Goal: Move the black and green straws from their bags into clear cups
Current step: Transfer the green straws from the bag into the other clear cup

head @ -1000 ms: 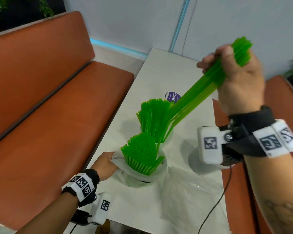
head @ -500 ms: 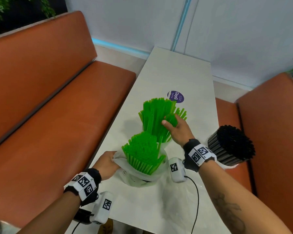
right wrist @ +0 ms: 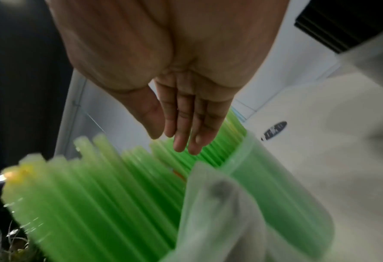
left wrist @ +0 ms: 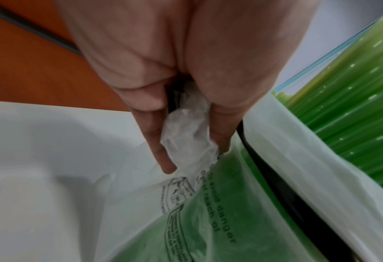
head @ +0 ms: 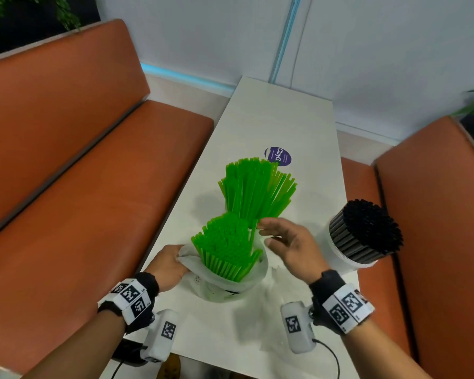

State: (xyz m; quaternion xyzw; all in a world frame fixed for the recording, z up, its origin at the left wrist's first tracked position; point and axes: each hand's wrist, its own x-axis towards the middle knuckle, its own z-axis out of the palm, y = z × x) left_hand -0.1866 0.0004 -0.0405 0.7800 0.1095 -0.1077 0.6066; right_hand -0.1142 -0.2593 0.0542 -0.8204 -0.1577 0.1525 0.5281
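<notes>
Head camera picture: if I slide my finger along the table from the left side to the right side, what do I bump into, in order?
Left hand gripping the plastic bag → green straws standing in that bag → right hand, open → black straws in a cup.

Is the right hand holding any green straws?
No, the right hand is open with straight fingers, empty, next to the green straws in the bag.
</notes>
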